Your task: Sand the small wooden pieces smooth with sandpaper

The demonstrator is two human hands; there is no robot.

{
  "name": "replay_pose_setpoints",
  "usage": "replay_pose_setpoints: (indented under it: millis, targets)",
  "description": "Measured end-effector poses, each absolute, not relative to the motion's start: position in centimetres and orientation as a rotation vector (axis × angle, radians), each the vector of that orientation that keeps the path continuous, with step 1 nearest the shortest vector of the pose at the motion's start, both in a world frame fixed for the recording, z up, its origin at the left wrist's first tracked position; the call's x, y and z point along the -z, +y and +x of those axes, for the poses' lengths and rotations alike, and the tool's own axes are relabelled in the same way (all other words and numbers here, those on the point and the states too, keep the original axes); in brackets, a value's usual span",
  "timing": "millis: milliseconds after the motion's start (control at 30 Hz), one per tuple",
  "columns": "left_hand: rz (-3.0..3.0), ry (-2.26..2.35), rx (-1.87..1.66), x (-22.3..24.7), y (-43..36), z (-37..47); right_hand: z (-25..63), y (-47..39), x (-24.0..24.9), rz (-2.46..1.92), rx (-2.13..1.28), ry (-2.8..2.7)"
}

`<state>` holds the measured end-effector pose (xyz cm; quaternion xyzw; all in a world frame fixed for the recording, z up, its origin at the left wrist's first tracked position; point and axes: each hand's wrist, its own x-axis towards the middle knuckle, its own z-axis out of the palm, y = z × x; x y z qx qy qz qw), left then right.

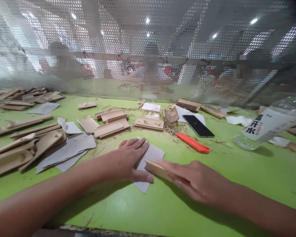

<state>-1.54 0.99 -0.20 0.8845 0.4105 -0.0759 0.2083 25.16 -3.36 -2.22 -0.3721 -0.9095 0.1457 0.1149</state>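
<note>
My left hand (132, 158) lies flat with spread fingers on a pale grey sheet of paper (151, 153), which rests on the green table (113, 210). Its thumb points right, over the lower part of the sheet. My right hand (192, 177) is closed round a light wooden piece (158, 169), whose left end is on or just above the sheet's right edge. Beyond the sheet sit a wooden piece with small dark marks (149, 123) and an orange-handled cutter (192, 142).
Curved wooden pieces (10, 161) and grey sheets (66, 149) lie at the left. A black phone (198, 125) and a clear bottle (266, 123) stand or lie at the right. Behind the table rises a perforated metal screen (128, 42), with people beyond it.
</note>
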Motion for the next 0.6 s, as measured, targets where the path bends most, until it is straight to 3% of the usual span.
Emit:
replay_pose_setpoints:
  millis: [100,233,433,600]
  targets:
    - [2.448,1.151,0.201,0.2,1.0,-1.6,24.9,-3.6,2.2,-1.194,-0.261,-2.537]
    - [2.455,1.145,0.208,0.2,1.0,-1.5,24.7,-4.0,2.3,-1.0,-0.415,-2.626]
    - [2.408,1.117,0.161,0.2,1.5,-1.7,26.6,-1.3,2.6,-1.397,-0.048,-2.388]
    - [2.422,1.401,-0.076,-2.1,2.9,-2.7,26.7,-0.7,1.5,-1.47,-0.058,-2.146]
